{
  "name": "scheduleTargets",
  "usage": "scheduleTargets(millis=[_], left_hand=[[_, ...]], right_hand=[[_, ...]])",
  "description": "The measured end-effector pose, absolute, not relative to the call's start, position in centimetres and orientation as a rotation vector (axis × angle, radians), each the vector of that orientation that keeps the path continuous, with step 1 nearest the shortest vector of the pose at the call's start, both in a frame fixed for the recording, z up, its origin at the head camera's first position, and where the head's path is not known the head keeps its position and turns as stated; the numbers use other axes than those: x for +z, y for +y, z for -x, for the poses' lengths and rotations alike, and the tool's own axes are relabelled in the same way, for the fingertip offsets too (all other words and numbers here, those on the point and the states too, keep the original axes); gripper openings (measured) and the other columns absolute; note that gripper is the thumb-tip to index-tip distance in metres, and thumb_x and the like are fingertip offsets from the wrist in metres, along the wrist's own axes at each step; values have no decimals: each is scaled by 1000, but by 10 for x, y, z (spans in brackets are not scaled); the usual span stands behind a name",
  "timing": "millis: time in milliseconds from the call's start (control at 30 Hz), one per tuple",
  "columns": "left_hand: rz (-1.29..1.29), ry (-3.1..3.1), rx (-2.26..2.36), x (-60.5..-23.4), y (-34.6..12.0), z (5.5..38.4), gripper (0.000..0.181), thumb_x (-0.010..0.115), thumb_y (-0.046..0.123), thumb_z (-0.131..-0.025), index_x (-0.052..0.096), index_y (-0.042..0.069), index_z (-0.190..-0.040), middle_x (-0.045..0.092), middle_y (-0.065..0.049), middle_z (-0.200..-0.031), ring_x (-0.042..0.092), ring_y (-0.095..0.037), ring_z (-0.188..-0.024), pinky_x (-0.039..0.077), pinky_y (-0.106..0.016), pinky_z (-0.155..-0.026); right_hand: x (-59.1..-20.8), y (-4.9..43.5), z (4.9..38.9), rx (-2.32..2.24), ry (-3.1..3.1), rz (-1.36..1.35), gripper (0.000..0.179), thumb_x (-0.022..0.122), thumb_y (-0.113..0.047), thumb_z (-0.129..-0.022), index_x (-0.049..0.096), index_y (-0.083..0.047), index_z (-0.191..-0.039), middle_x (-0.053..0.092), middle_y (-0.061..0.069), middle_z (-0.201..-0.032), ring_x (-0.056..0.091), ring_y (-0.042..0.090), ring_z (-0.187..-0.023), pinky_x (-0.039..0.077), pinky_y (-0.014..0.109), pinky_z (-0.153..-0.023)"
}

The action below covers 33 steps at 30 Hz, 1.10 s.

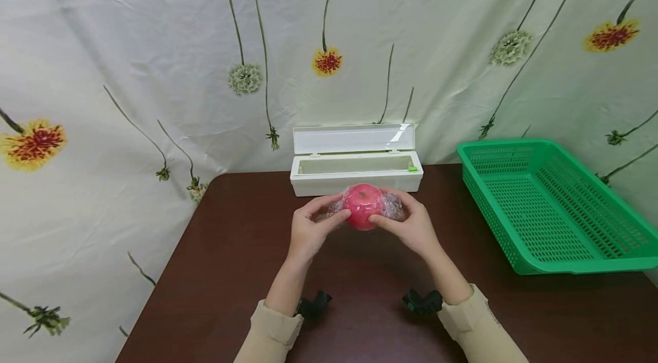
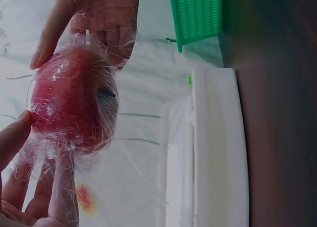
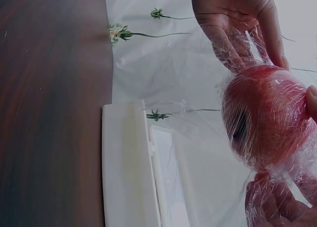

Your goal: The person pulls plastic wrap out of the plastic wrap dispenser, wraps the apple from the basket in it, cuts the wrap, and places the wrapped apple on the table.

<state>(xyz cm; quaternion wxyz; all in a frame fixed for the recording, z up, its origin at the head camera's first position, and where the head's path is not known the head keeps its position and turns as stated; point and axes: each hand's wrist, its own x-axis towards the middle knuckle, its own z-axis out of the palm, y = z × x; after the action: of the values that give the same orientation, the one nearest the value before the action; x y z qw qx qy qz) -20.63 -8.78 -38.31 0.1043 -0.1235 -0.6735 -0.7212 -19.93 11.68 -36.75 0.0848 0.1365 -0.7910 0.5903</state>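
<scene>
A red apple (image 1: 362,203) wrapped in clear cling film is held up above the table between both hands. My left hand (image 1: 312,226) holds it from the left, thumb on the near side and fingers behind, in the film. From the right, my right hand (image 1: 411,225) grips it the same way. Bunched cling film (image 1: 393,206) sticks out at both sides of the apple. In the left wrist view the film lies tight and creased over the apple (image 2: 69,98). The right wrist view shows the apple's dark hollow (image 3: 240,125) through the film.
Behind the hands stands a long white box (image 1: 354,183) with its lid raised and a small green piece (image 1: 413,168) at its right end. A green plastic basket (image 1: 529,263) is on the right of the dark brown table (image 1: 231,271). A flowered cloth (image 1: 195,37) hangs behind.
</scene>
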Motion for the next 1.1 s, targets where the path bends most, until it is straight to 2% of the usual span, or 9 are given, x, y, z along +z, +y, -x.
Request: scheduleTargets(millis=[167,467,800,1100], left_hand=[[345,-1988,-2131,-379,-87,202,34,77,7,-77,69,1,-109,65,-15,-106,66,-27,-86,55,-35,-69],[379,-1945,-2117,-376,-80,197,33,76,2,-77,68,-2,-108,64,-17,-106,67,-25,-87,55,-34,-72],[430,-1955,-2061,-378,-80,196,35,78,5,-76,69,0,-109,65,-13,-105,63,-24,-93,53,-32,-78],[448,-1934,-2176,-374,-85,197,36,73,0,-78,65,-4,-113,65,-20,-109,68,-28,-89,55,-37,-71]], right_hand=[[-389,123,213,1788,-2331,-439,56,77,-9,-76,54,-7,-128,55,16,-122,52,32,-108,53,41,-80],[-389,123,211,1777,-2342,-497,65,80,-18,-74,48,-15,-131,51,11,-126,47,29,-114,52,44,-82],[-389,121,210,1805,-2315,-547,76,83,-15,-70,42,-18,-134,47,7,-128,44,28,-116,52,43,-83],[-387,121,210,1812,-2300,-537,79,83,-14,-69,41,-19,-135,46,8,-129,44,29,-116,51,45,-83]])
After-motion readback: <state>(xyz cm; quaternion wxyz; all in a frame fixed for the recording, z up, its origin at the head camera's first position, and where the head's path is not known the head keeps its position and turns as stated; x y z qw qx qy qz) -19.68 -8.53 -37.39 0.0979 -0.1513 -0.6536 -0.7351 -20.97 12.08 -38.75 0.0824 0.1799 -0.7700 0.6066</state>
